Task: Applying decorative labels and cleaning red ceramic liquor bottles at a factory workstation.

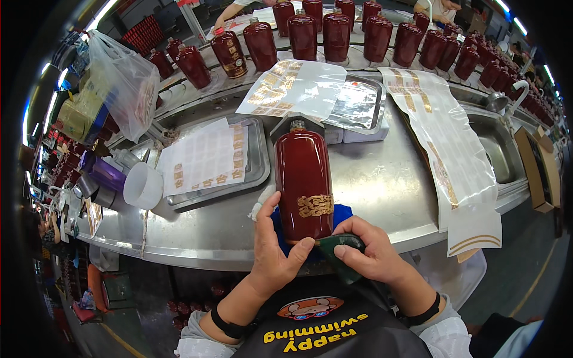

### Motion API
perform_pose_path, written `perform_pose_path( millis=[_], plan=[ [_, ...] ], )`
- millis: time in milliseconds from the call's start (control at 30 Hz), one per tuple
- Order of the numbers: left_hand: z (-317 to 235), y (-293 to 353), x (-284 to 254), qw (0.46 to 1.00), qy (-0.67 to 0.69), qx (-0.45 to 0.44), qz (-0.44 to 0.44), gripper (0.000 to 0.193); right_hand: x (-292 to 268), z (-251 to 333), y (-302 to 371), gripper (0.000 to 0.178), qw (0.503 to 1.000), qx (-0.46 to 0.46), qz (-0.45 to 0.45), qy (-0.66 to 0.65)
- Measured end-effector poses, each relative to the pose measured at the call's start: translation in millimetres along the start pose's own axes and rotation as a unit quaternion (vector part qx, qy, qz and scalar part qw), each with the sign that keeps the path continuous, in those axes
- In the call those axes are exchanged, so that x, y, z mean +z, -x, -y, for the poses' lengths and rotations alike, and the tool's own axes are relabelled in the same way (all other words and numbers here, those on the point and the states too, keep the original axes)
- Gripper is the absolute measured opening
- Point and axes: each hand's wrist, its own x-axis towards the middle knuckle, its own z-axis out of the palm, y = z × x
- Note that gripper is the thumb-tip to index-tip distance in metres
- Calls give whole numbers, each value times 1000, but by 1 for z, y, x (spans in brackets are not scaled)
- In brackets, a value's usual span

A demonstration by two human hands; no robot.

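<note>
The dark red bottle (pixel 302 173), neck up, is at the near edge of the steel counter (pixel 209 241). At its left, the left hand (pixel 276 247) holds it, fingers raised along the side, thumb at the base. At its lower right, the right hand (pixel 375 253) pinches a dark green pad (pixel 347 268), some fingertips hidden. The bottle partly covers a blue thing (pixel 342 213), kind unclear.
</note>
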Motion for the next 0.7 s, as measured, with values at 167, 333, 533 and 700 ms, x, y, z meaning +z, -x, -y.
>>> perform_pose_path(
  millis=[167,333,533,700],
  plan=[
    [1,1,1,1000,-14,1,-3,84,0,1,-1,26,1000,-21,-4,-5],
    [8,3,1,994,100,-34,2,84,-1,0,-1,26,1000,-25,-7,16],
    [9,4,2,994,97,-41,7,83,0,-1,-1,26,1000,-14,-4,6],
    [5,2,1,998,61,-28,10,85,0,-1,-1,27,1000,-5,0,11]
  ],
)
